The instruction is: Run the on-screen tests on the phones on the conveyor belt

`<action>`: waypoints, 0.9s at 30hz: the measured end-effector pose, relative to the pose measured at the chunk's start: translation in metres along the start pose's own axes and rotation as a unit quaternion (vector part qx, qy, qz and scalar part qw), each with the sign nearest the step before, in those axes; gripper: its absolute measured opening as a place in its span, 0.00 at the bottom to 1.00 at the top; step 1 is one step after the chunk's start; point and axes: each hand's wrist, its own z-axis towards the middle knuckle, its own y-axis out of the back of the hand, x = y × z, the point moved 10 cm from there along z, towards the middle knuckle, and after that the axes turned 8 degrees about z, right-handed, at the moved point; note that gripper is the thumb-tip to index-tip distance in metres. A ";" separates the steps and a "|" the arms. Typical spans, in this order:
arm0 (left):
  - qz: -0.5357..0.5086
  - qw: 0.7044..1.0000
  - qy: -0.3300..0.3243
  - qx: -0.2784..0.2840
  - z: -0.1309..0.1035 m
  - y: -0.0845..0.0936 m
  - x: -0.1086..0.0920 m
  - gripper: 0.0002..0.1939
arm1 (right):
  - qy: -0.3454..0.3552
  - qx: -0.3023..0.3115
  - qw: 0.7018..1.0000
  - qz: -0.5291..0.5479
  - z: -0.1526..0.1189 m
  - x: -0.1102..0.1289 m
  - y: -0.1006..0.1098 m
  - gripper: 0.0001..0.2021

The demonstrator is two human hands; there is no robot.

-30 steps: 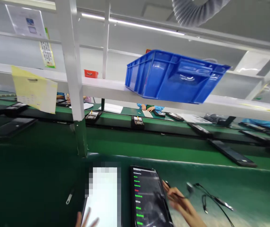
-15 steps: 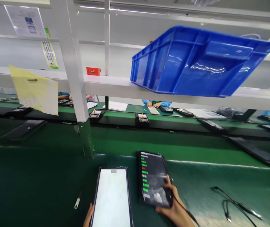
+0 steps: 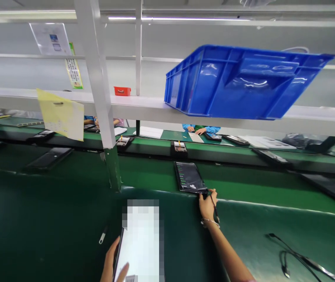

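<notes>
My left hand (image 3: 110, 260) grips the left edge of a tablet with a bright white screen (image 3: 142, 243), its thumb over the screen. Part of this tablet is pixelated in the view. Stretched forward, my right hand (image 3: 207, 204) has its fingers at the near right corner of a second tablet with a dark screen (image 3: 190, 177), which shows faint lines of green text. A black cable (image 3: 215, 207) runs along that hand. The dark tablet lies at the raised green strip behind the bench edge.
A small white-ended tool (image 3: 102, 237) lies left of the white-screen tablet. Black cables (image 3: 298, 254) rest at the right. Overhead, a blue bin (image 3: 238, 86) stands on a white shelf (image 3: 143, 107), near a post (image 3: 96, 74). Across the bench, a co-worker's hands (image 3: 198, 130) work over papers.
My right hand has carried the dark tablet forward, away from me, onto the green strip. My left thumb has come over the white screen. The view has shifted slightly.
</notes>
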 end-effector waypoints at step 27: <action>0.027 0.998 -0.021 -0.044 0.159 -0.003 -0.069 0.28 | -0.114 -0.059 0.991 0.040 -0.007 -0.003 0.025 0.30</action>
